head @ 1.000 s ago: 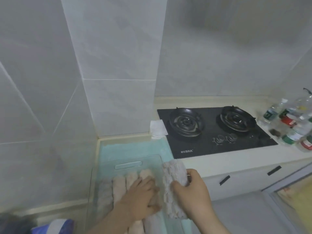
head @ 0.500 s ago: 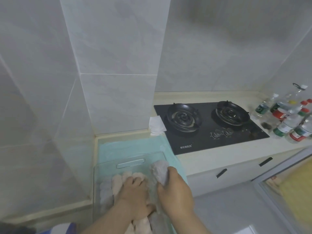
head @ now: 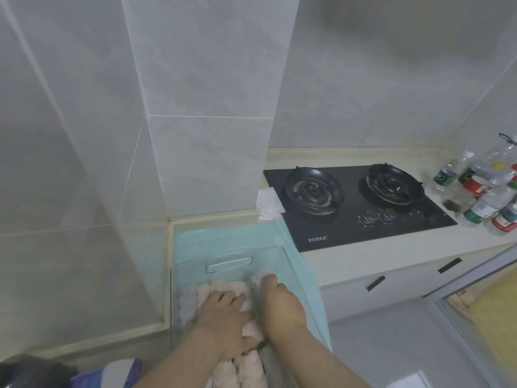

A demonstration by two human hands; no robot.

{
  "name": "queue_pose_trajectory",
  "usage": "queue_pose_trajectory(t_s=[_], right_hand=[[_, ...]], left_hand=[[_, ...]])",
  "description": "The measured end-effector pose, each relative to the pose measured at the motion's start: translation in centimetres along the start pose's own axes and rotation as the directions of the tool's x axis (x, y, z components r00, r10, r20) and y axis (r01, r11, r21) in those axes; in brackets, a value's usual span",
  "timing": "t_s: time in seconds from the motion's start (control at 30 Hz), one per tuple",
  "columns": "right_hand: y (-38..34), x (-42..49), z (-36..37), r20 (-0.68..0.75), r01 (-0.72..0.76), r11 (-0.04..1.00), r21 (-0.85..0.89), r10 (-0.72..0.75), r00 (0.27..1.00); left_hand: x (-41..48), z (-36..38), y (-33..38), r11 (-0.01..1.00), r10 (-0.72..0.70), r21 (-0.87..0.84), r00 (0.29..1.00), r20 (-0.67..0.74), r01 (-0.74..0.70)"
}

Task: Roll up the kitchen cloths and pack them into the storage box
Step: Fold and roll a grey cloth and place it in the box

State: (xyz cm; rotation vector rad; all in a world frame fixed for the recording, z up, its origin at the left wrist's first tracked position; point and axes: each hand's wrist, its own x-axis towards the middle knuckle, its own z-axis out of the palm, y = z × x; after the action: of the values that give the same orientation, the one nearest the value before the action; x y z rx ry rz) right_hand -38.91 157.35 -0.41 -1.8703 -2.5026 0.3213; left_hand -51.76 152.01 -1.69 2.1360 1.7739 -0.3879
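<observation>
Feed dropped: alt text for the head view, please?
In the clear storage box, the left hand presses on rolled cloths while the right hand grips a grey roll by the right wall. A gas hob and bottles stand further right.

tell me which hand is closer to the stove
Right. The right hand, gripping a grey cloth roll in the box, is on the stove side; the left hand presses the rolled cloths further left.

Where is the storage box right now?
Head view, lower centre: the clear storage box sits on the teal mat, just left of the black hob, below the tiled pillar.
</observation>
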Motion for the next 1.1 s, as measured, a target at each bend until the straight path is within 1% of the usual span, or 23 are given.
queue_pose_trajectory(t_s=[0.03,0.07,0.13,0.23,0.3,0.33,0.37,0.4,0.43,0.47,0.5,0.57,0.6,0.63,0.67,0.73,0.8,0.87,0.97,1.0,1.1], right_hand=[[-0.2,0.1,-0.1,0.079,-0.036,0.999,0.034,0.033,0.996],[-0.2,0.3,0.0,0.1,-0.067,0.993,0.093,0.058,0.993],[-0.3,0.4,0.0,0.081,-0.096,0.979,0.182,0.082,0.993],[-0.1,0.4,0.9,0.155,-0.102,0.962,0.254,0.064,0.986],[0.3,0.1,1.3,0.175,-0.117,0.909,0.399,0.049,0.983],[0.5,0.0,1.2,0.202,-0.166,0.846,0.507,0.071,0.977],[0.8,-0.1,1.2,0.277,-0.259,0.728,0.634,0.099,0.956],[1.0,-0.4,0.8,0.365,-0.359,0.575,0.735,0.111,0.924],[1.3,-0.6,1.0,0.441,-0.433,0.435,0.789,0.09,0.893],[1.4,-0.8,1.1,0.474,-0.461,0.336,0.822,0.048,0.879],[1.5,-0.9,1.4,0.476,-0.459,0.29,0.84,0.011,0.879],[1.0,-1.0,1.7,0.441,-0.422,0.254,0.87,-0.02,0.897],[0.7,-0.9,2.1,0.419,-0.4,0.251,0.881,-0.025,0.908],[0.6,-0.8,2.6,0.417,-0.401,0.268,0.876,-0.004,0.909],[0.9,-0.6,3.4,0.424,-0.412,0.259,0.874,0.011,0.906],[2.9,0.8,7.7,0.46,-0.452,0.139,0.881,-0.029,0.888],[3.5,2.1,9.9,0.505,-0.501,0.071,0.862,-0.06,0.861],[2.5,1.6,7.9,0.522,-0.52,0.053,0.853,-0.056,0.851],[2.0,1.2,7.1,0.499,-0.498,0.032,0.866,-0.031,0.866],[1.6,0.8,6.0,0.496,-0.495,0.039,0.868,-0.023,0.868],[1.4,0.9,4.2,0.481,-0.479,-0.054,0.876,0.025,0.877]], left_hand=[[-0.1,-0.1,-0.1,1.0,0.001,-0.018,1.0,-0.01,-0.002],[-0.2,-0.2,-0.1,0.999,-0.002,-0.04,1.0,-0.023,0.001],[-0.4,-0.3,-0.1,0.994,-0.028,-0.105,0.999,-0.041,0.023],[-0.4,-0.6,-0.3,0.976,-0.055,-0.212,0.998,-0.043,0.045],[-0.4,-0.8,-0.4,0.96,-0.064,-0.277,0.997,-0.053,0.047],[-0.5,-0.9,-0.5,0.953,-0.066,-0.298,0.996,-0.061,0.045],[-0.6,-0.9,-0.5,0.95,-0.065,-0.309,0.996,-0.069,0.041],[-0.7,-0.8,-0.5,0.947,-0.066,-0.32,0.995,-0.08,0.037],[-0.7,-0.7,-0.5,0.939,-0.079,-0.341,0.992,-0.095,0.042],[-0.8,-0.7,-0.5,0.926,-0.107,-0.374,0.987,-0.118,0.056],[-0.7,-0.7,-0.4,0.913,-0.147,-0.4,0.979,-0.144,0.078],[-0.6,-0.5,-0.2,0.903,-0.233,-0.401,0.959,-0.161,0.152],[-0.6,-0.4,0.0,0.901,-0.269,-0.389,0.951,-0.152,0.193],[-0.7,-0.2,0.0,0.897,-0.295,-0.381,0.946,-0.137,0.225],[-0.6,-0.1,0.1,0.893,-0.308,-0.38,0.944,-0.12,0.243],[-0.6,0.1,0.1,0.892,-0.299,-0.379,0.95,-0.088,0.246],[-0.5,0.2,0.0,0.897,-0.277,-0.373,0.959,-0.063,0.235],[-0.2,0.4,0.2,0.899,-0.286,-0.361,0.957,-0.052,0.249],[0.2,0.4,0.6,0.903,-0.308,-0.326,0.951,-0.041,0.278],[0.2,0.4,0.8,0.904,-0.309,-0.321,0.95,-0.039,0.281],[0.0,0.5,1.1,0.904,-0.316,-0.322,0.947,-0.064,0.28]])
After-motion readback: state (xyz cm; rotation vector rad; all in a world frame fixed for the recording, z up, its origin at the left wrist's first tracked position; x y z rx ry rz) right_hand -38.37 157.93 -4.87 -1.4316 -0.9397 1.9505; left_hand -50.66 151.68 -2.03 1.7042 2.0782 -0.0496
